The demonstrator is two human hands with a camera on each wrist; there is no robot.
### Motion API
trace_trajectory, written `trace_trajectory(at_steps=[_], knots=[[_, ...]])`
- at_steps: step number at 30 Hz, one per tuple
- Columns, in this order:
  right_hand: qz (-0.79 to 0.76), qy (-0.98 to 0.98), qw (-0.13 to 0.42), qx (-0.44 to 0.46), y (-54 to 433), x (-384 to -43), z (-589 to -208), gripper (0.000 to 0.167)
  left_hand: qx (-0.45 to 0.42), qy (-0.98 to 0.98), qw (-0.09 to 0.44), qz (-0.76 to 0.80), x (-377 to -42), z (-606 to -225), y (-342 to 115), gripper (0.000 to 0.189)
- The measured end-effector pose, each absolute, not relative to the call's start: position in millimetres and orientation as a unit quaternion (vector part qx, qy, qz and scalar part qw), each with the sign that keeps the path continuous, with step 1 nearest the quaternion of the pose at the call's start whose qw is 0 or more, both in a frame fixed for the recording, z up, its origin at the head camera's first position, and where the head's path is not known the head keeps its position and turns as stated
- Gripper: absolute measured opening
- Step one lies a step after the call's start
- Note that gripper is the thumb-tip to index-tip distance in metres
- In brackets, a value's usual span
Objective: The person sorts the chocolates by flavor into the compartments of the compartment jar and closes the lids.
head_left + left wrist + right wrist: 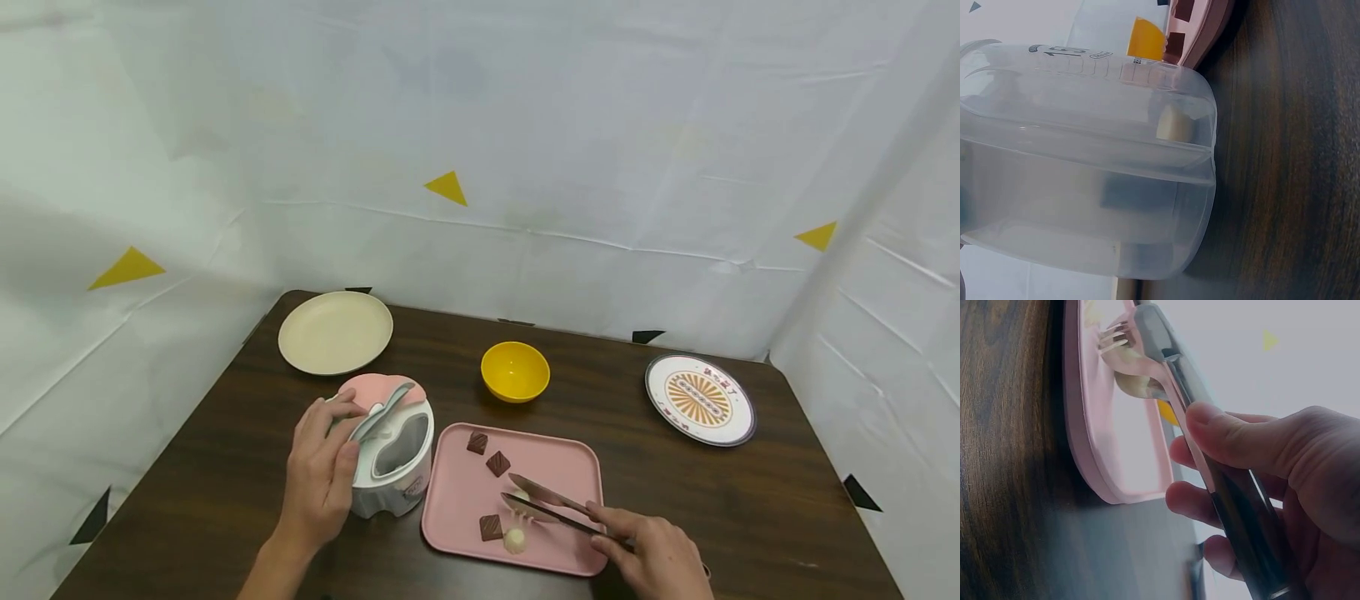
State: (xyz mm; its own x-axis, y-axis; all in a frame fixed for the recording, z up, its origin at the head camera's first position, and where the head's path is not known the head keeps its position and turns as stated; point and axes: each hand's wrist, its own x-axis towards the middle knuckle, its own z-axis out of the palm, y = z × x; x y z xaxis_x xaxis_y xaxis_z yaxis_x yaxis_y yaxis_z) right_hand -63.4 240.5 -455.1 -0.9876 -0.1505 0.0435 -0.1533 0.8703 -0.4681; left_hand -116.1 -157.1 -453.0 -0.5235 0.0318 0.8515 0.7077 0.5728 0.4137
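My left hand [318, 475] holds up a grey-blue flap lid [382, 410] on a round, divided storage container [390, 500], thumb on the near side and fingers behind. The compartment beneath is uncovered, while a pink flap lid [375, 388] lies down at the back. Through the clear wall in the left wrist view shows a pale piece [1174, 125]. My right hand [660, 550] grips metal serving tongs [1210, 456], fork-shaped on one side. Their tips stand apart low over a pink tray [555, 454], around a white chocolate [521, 495].
On the tray lie another white chocolate [515, 541] and dark chocolates [491, 527]. A yellow bowl [515, 372] stands behind the tray, a cream plate [335, 333] back left, and a patterned plate [700, 400] to the right. White sheeting [525, 125] encloses the dark wooden table [202, 467].
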Motion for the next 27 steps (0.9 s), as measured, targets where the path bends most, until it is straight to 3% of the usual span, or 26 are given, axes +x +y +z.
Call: trace_trajectory(at_steps=[8, 20, 27], knots=[[0.244, -0.967, 0.030, 0.066, 239, -63, -446, 0.038, -0.238, -0.782, 0.418, -0.398, -115, -453, -158, 0.031], [0.259, -0.911, 0.253, 0.199, 220, -67, -418, 0.053, -0.238, -0.781, 0.419, -0.397, -114, -454, -159, 0.031], [0.307, -0.871, 0.279, 0.263, 180, -68, -394, 0.048, -0.237, -0.777, 0.428, -0.397, -116, -455, -157, 0.032]])
